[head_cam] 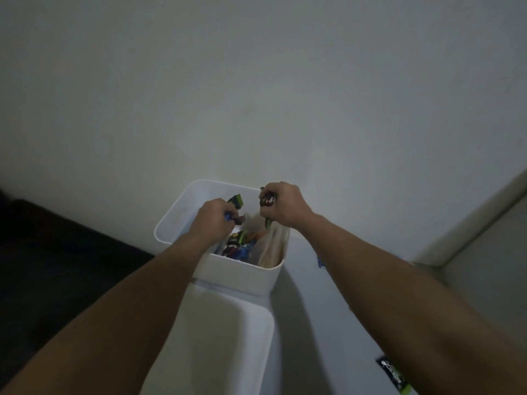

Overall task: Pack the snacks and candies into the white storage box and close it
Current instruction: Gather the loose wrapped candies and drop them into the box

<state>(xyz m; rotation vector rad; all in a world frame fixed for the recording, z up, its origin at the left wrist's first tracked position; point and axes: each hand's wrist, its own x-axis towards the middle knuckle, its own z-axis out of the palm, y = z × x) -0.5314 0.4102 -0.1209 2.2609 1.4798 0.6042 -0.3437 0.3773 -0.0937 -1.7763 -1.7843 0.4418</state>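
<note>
Dark flooring or furniture fills the far left of my view, too dim for me to say which. Moving right, my left hand (212, 216) is down inside the white storage box (245, 277), fingers curled around a small blue-wrapped candy (229, 217), with a black-and-green packet (236, 201) just past the knuckles. Below that hand, loose snacks and candies (238, 246) in blue, red, green and orange wrappers lie piled in the box, and a pale translucent bag (272, 246) stands against its right inner wall. My right hand (285, 205) hovers over the box's far right corner, fingers closed on a dark red wrapper (268, 201) with white lettering, and a green strip hangs below the fist. Nearer to me, touching the box's front wall, lies a white rectangular piece that looks like the lid (219, 337), flat on the pale surface (328, 323). Right of my right forearm a small blue scrap (321, 263) shows on the surface, and near the bottom edge a black-and-green packet (393, 372) lies apart from the box. Plain grey wall (256, 81) rises behind everything.
</note>
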